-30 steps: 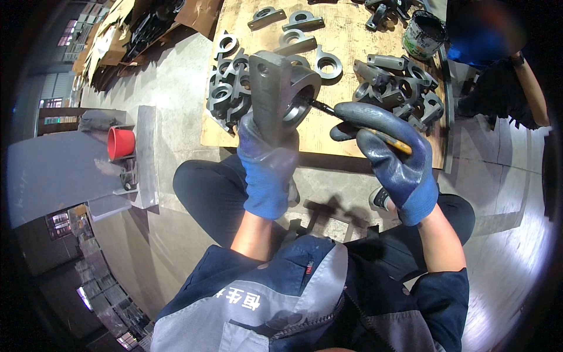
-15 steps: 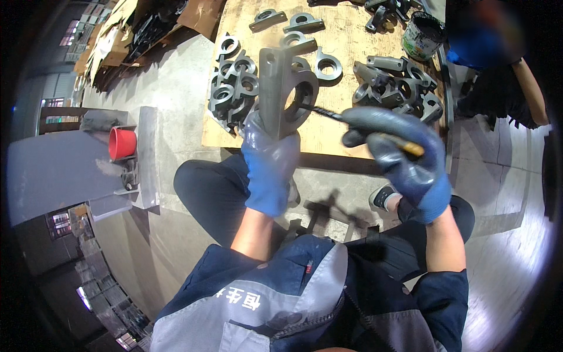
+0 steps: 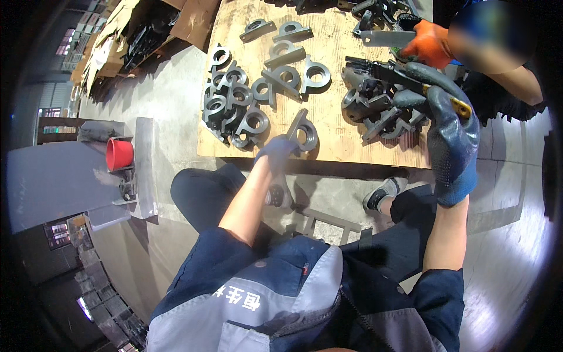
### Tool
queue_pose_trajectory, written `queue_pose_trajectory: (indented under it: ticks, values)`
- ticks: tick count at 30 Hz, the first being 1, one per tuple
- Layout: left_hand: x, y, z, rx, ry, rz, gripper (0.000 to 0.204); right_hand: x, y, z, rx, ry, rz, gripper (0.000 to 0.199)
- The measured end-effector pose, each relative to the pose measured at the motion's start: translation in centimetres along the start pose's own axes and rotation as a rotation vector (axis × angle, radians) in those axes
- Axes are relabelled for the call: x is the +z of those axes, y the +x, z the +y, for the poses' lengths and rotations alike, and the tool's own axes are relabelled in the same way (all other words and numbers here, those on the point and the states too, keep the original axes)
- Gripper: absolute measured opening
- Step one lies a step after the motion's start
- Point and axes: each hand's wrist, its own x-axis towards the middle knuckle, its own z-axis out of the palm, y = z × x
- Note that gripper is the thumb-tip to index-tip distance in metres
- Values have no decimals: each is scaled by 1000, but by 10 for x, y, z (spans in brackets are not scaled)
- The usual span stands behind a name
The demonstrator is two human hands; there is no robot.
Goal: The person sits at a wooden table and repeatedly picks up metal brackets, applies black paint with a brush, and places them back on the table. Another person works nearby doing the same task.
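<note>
My left hand point(image 3: 277, 151), in a blue glove, is at the near edge of the wooden table, against a grey metal ring bracket point(image 3: 306, 135). The hand is smeared by motion, so its grip cannot be made out. To the right, my right hand point(image 3: 443, 120), in a dark blue coated glove, is raised beside a heap of brackets point(image 3: 375, 100). Its fingers are closed round a dark rod-like tool with a yellow handle point(image 3: 461, 108). The tool's dark far end lies over the heap and is hard to tell from it.
More ring brackets point(image 3: 239, 95) are piled at the table's left, with several spread at the back. Across the right corner, a co-worker's orange-gloved hand point(image 3: 431, 46) holds a flat grey metal piece point(image 3: 387, 39) by a bucket. A red bucket point(image 3: 119, 154) stands at far left.
The bracket that my left hand held up is now down at the table's near edge. My right hand has moved right and up with the tool. The co-worker's orange-gloved hand has come in.
</note>
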Motion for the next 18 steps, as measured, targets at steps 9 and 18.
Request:
queue_pose_trajectory:
  ticks: [9,18]
  values:
    - [-47,9,-38,-698,-99,254,40,-2,-2,-6,-24,-126,96,37]
    - [-113,70,-57,-275,199,653,61,-1,10,-23,-74,62,118,43]
